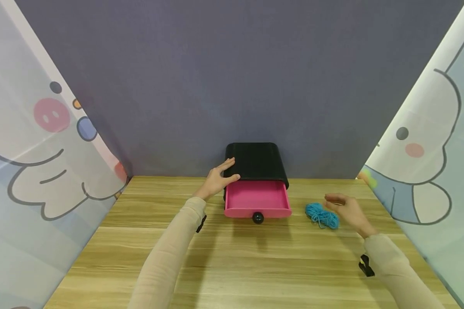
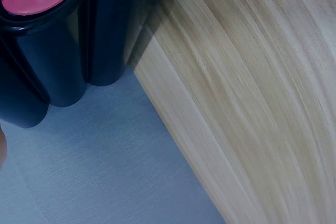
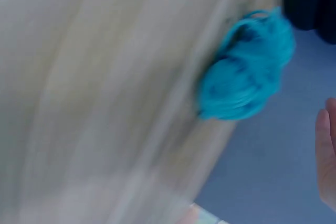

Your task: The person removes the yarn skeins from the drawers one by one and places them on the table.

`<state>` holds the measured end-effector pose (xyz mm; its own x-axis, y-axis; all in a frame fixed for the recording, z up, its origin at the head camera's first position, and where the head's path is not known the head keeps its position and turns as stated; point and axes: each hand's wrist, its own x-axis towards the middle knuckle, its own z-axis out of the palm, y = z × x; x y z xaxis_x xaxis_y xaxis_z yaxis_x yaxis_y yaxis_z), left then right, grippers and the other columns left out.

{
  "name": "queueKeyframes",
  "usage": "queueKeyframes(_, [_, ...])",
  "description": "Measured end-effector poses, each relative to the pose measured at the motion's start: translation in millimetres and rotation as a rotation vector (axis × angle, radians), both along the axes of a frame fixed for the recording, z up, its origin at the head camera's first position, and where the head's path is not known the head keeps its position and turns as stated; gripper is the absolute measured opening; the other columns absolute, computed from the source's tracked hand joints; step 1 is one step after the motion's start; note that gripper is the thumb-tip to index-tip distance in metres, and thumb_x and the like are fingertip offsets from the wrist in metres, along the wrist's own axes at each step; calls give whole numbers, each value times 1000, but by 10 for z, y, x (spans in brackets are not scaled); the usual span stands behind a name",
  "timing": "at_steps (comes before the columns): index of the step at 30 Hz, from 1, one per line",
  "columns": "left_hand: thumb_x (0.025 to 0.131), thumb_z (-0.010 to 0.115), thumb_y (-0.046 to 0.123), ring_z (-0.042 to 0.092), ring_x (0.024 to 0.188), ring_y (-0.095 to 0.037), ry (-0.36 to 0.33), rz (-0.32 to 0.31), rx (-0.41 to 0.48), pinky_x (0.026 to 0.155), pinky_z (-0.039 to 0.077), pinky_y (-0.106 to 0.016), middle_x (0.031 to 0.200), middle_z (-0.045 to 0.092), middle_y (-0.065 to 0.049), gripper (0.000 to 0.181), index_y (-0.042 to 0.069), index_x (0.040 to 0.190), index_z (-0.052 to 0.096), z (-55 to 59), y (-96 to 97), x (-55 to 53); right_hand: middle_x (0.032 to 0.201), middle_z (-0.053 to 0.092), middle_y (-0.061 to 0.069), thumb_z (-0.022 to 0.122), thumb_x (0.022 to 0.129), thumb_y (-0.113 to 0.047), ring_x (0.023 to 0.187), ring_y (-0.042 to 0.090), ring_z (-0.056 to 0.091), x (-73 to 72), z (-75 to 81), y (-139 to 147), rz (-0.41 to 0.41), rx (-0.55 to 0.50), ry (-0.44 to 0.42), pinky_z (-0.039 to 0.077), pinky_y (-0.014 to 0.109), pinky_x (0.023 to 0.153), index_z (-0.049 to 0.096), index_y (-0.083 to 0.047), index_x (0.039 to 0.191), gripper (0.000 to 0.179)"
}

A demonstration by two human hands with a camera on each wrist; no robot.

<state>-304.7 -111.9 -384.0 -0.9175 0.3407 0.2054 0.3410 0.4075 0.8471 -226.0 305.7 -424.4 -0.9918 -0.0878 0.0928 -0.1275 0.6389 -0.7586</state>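
Observation:
A black drawer cabinet (image 1: 255, 161) stands at the back of the table, its pink drawer (image 1: 237, 212) pulled out toward me. The drawer's black round knob (image 1: 258, 218) faces me, and the pink floor inside shows bare. My left hand (image 1: 215, 179) rests on the cabinet's left edge with fingers and thumb spread. To the right of the drawer lies a bundle of blue yarn (image 1: 322, 216), looped and tied at the middle. My right hand (image 1: 349, 213) hovers just beside the yarn, fingers extended and holding nothing. The right wrist view shows the yarn (image 3: 247, 72) apart from the fingers (image 3: 325, 156).
The wooden table (image 1: 278, 274) ends at a grey backdrop (image 1: 239, 77) right behind the cabinet. Cartoon-printed curtains (image 1: 42, 171) flank both sides. Rounded black tiers (image 2: 58, 61) with pink faces show in the left wrist view.

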Motion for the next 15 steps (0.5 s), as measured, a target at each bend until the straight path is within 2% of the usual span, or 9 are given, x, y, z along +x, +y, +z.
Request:
queueKeyframes(2, [82, 66, 41, 13, 142, -18, 4, 0, -2, 111, 16, -50, 152, 24, 6, 71, 21, 143, 34, -2, -3, -4, 123, 55, 25, 56, 91, -32, 93, -8, 56, 16, 68, -57, -8, -28, 35, 49, 17, 78, 52, 2, 126, 49])
queueKeyframes(4, [82, 66, 41, 13, 142, -19, 6, -1, -2, 111, 16, -51, 152, 23, 5, 71, 20, 143, 34, -2, -6, -5, 122, 55, 25, 56, 91, -34, 87, -17, 51, 36, 150, -120, -7, -43, 54, 49, 14, 76, 53, 1, 125, 49])
queueKeyframes(10, [82, 66, 42, 12, 142, -20, 10, -1, -2, 111, 15, -51, 152, 23, 5, 72, 20, 143, 34, 0, -10, -3, 121, 59, 19, 58, 89, -38, 89, -15, 52, 101, 358, -338, 2, -27, 66, 49, 16, 76, 56, -4, 124, 49])
queueKeyframes(15, [81, 66, 43, 12, 142, -17, 2, 1, 3, 112, 15, -50, 152, 23, 7, 73, 21, 143, 34, 12, -4, 2, 117, 61, 20, 63, 87, -32, 87, -15, 56, 165, 451, -552, 44, -97, 104, 48, 12, 74, 59, -1, 119, 45])
